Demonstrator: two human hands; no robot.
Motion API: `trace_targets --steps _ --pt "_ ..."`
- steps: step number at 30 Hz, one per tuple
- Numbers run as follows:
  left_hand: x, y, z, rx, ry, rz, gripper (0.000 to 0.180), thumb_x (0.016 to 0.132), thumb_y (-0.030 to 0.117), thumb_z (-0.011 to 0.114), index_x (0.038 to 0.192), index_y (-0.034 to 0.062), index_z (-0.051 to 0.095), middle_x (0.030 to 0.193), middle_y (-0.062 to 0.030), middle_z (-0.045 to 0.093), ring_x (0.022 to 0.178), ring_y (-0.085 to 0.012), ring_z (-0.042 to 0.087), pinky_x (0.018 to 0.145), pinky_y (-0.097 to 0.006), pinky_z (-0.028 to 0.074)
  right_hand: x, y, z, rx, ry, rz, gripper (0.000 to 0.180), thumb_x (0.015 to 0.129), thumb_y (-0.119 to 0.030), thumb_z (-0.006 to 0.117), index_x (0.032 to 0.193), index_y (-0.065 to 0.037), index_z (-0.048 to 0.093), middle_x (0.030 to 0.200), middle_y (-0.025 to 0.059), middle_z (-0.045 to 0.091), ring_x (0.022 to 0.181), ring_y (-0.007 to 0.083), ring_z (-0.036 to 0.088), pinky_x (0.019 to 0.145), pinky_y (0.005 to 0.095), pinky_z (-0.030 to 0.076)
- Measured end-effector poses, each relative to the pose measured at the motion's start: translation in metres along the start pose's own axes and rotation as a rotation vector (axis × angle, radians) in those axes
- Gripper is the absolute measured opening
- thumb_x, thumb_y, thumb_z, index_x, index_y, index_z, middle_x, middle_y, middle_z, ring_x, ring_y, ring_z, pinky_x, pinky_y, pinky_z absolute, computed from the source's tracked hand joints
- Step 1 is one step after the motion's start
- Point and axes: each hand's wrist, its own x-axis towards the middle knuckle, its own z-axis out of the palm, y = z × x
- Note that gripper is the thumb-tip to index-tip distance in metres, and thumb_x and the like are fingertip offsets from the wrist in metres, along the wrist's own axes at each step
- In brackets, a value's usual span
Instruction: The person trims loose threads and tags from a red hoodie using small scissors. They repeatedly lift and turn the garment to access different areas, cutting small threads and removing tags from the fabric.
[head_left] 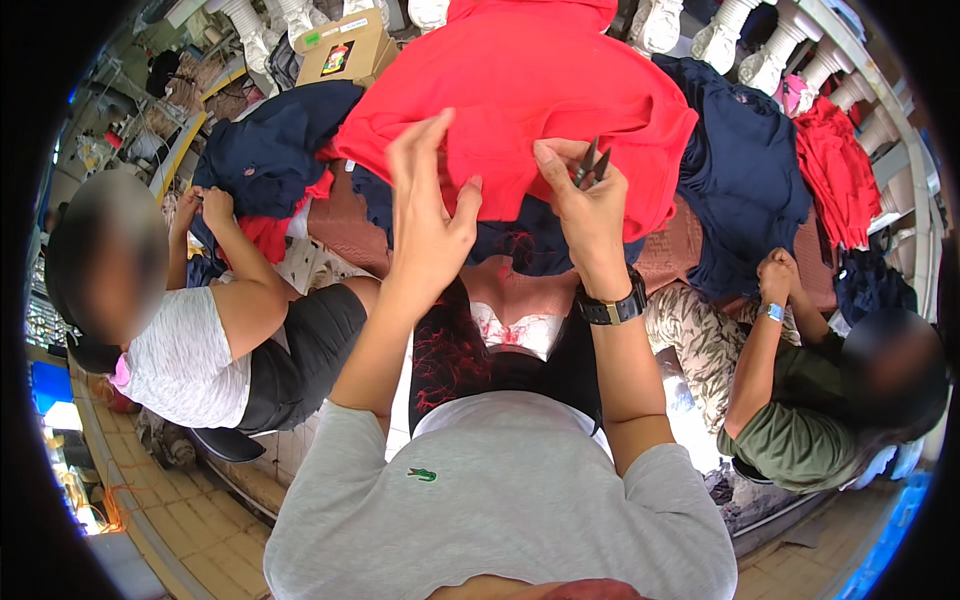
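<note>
Red garment cloth [520,100] lies heaped across the table in front of me. My left hand [430,215] is over its near left part, thumb and fingers apart, the fingertips a little blurred. Whether it touches the cloth I cannot tell. Small dark thread snips [592,163] sit in my right hand [590,205], their tips pointing up past the curled fingers. That hand's thumb presses at the near edge of the red cloth. Below the edge hangs dark navy cloth [520,245] with loose red threads on it. More red threads cling to my dark trouser leg [450,345].
A co-worker [190,340] sits at my left by a navy garment pile [265,140]. Another [810,400] sits at my right beside navy garments [740,150] and folded red ones [840,170]. An open cardboard box [345,50] and white balusters [655,25] stand behind the table.
</note>
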Motion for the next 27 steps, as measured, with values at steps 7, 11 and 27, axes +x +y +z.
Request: trace_targets --steps 7,11,27 --pt "-0.016 -0.014 0.050 -0.218 -0.112 0.177 0.048 0.079 -0.007 0.075 0.124 0.0022 0.059 0.119 -0.0143 0.054 0.095 -0.0214 0.062 0.085 -0.033 0.053 -0.003 0.020 -0.008 -0.134 0.012 -0.205 0.010 0.098 -0.007 0.066 0.100 0.002 0.065 0.085 0.0024 0.067 0.076 0.0067 0.057 0.068 0.0239 0.047" --pt "-0.017 -0.038 0.062 -0.294 -0.137 0.089 0.050 0.079 -0.006 0.075 0.125 0.0022 0.057 0.117 -0.0130 0.053 0.095 -0.0210 0.062 0.085 -0.031 0.053 -0.015 0.021 -0.024 -0.115 0.003 -0.085 0.012 0.098 -0.004 0.065 0.108 0.002 0.062 0.088 0.0037 0.064 0.080 0.0078 0.060 0.071 0.0239 0.049" --pt "-0.020 -0.048 0.070 -0.437 0.016 0.052 0.005 0.090 -0.006 0.068 0.092 -0.0016 0.066 0.102 -0.0128 0.067 0.088 -0.0173 0.067 0.078 -0.028 0.057 -0.058 -0.004 -0.030 -0.257 -0.383 0.084 0.020 0.097 -0.018 0.070 0.099 -0.001 0.061 0.069 0.0004 0.059 0.060 0.0036 0.048 0.053 0.0229 0.036"
